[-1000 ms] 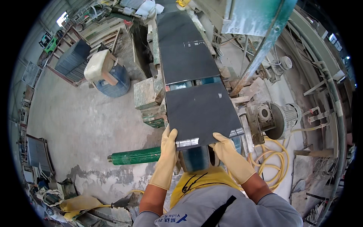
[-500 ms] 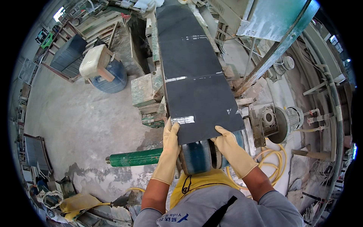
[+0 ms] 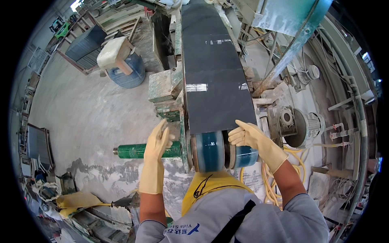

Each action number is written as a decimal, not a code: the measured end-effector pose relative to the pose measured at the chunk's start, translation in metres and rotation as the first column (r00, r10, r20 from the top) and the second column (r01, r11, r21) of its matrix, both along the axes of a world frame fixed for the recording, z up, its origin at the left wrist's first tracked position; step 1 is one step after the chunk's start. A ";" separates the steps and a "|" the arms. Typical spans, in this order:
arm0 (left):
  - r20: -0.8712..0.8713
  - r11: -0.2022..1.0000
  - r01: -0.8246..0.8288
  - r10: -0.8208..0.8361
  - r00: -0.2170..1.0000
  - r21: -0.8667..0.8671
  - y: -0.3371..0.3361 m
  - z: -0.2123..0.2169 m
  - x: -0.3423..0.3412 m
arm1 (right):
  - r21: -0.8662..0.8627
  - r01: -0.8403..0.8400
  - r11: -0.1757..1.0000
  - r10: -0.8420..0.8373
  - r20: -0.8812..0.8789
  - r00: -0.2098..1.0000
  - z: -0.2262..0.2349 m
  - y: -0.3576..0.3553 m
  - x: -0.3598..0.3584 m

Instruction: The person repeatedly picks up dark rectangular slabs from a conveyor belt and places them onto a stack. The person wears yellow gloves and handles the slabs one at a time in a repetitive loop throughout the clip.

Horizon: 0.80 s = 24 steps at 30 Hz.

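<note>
A dark grey stone slab (image 3: 219,107) lies flat on the conveyor, its near edge just beyond the blue belts (image 3: 210,150) that wrap round the end roller. More dark slabs (image 3: 210,52) lie in line behind it, glossy with light reflections. My left hand (image 3: 156,143), in a cream rubber glove, is held in the air left of the conveyor frame with fingers stretched and nothing in them. Close to the slab's near right corner hovers my right hand (image 3: 249,137), gloved alike, its fingers extended and holding nothing.
A green roller (image 3: 131,151) juts out left of the conveyor. On the right are an electric motor (image 3: 310,125) and a coiled yellow hose (image 3: 269,184). A blue barrel (image 3: 129,72) with a pale stool on it and stacked dark slabs (image 3: 86,43) stand far left.
Both hands have let go of the near slab and moved apart, the left one outward. The slab lies farther away, showing more of the blue belts.
</note>
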<state>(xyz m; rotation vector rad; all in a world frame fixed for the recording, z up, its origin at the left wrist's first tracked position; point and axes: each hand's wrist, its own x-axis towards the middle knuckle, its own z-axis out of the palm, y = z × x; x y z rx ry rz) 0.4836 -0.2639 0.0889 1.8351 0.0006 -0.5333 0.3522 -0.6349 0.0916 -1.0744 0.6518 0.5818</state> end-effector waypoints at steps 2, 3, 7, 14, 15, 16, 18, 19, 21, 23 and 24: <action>-0.054 0.994 -0.106 0.104 0.993 -0.037 0.035 -0.025 -0.044 | 0.006 0.023 1.000 -0.023 0.035 0.999 -0.001 0.012 -0.014; -0.005 0.990 -0.143 0.143 0.990 0.007 0.051 -0.032 -0.071 | 0.015 0.034 0.999 -0.035 0.052 0.998 -0.003 0.020 -0.021; -0.054 0.937 -0.346 0.349 0.936 0.054 0.156 -0.095 -0.193 | 0.061 -0.092 0.994 0.092 0.006 0.996 -0.020 0.071 -0.057; -0.122 0.685 -0.713 0.728 0.674 0.149 0.249 -0.084 -0.411 | 0.305 -0.243 0.921 0.253 0.006 0.967 -0.092 0.162 -0.132; -0.117 0.655 -0.742 0.755 0.645 0.142 0.251 -0.081 -0.435 | 0.347 -0.262 0.901 0.281 -0.003 0.960 -0.105 0.172 -0.142; -0.112 0.623 -0.771 0.782 0.613 0.133 0.251 -0.076 -0.454 | 0.366 -0.297 0.882 0.324 -0.012 0.946 -0.114 0.180 -0.150; -0.110 0.589 -0.796 0.808 0.579 0.139 0.240 -0.062 -0.480 | 0.408 -0.363 0.838 0.410 -0.029 0.912 -0.125 0.194 -0.165; -0.109 0.570 -0.810 0.822 0.559 0.140 0.238 -0.060 -0.494 | 0.337 -0.402 0.851 0.446 -0.061 0.893 -0.111 0.201 -0.171; -0.099 0.526 -0.838 0.851 0.516 0.144 0.233 -0.054 -0.520 | 0.341 -0.474 0.812 0.509 -0.013 0.861 -0.113 0.214 -0.177; -0.071 0.486 -0.863 0.874 0.481 0.139 0.231 -0.047 -0.538 | 0.311 -0.519 0.796 0.545 0.004 0.839 -0.100 0.227 -0.178; -0.062 0.461 -0.879 0.887 0.457 0.121 0.235 -0.048 -0.550 | 0.368 -0.533 0.762 0.561 0.037 0.827 -0.106 0.234 -0.179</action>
